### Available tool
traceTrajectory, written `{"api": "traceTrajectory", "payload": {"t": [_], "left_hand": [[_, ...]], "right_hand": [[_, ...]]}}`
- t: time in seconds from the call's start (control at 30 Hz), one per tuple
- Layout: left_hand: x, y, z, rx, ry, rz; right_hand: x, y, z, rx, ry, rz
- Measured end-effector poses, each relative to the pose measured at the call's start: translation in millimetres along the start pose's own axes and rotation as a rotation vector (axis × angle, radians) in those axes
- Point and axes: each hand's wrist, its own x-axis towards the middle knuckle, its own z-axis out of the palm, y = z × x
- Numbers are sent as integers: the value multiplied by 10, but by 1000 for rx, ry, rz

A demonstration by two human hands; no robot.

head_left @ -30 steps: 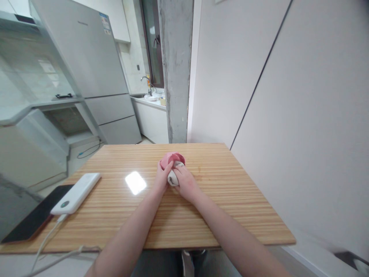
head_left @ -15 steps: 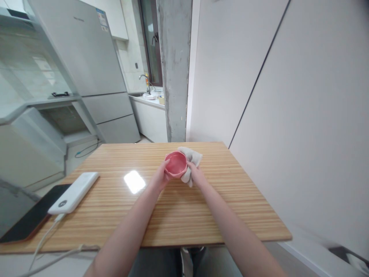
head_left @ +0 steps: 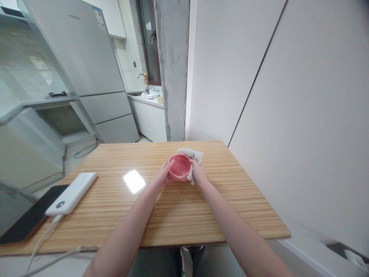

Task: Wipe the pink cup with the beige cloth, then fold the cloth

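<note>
Over the middle of the wooden table point(head_left: 121, 215) I hold a small pink bowl point(head_left: 181, 166), its inside tilted toward me. My left hand point(head_left: 165, 176) grips the bowl's left side, with the thumb over the rim. On the right side, my right hand point(head_left: 198, 172) is closed on a pale grey-white cloth point(head_left: 196, 155) pressed against the bowl's rim and outer wall. Part of the cloth spreads behind the bowl, and a corner hangs below my fingers. The fingertips behind the bowl are hidden.
At the table's left lie a white power bank point(head_left: 72, 193) with a cable point(head_left: 43, 237) plugged in and a dark flat slab point(head_left: 29, 215). Beyond stand a fridge point(head_left: 77, 54), a sink counter point(head_left: 147, 105) and a concrete pillar point(head_left: 174, 73). A white panelled wall point(head_left: 302, 115) borders the right.
The bowl has shifted slightly right and tipped, so its outer front wall shows more. Less of the cloth shows beside it. Both hands still hold on.
</note>
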Motion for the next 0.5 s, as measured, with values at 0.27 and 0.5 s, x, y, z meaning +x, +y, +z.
{"api": "traceTrajectory", "payload": {"t": [0.27,0.5], "left_hand": [[122,-81,-32,-72,217,275],[157,-137,-122,107,202,69]], "right_hand": [[-116,260,260,233,-98,-22],[43,123,59,145,-16,46]]}}
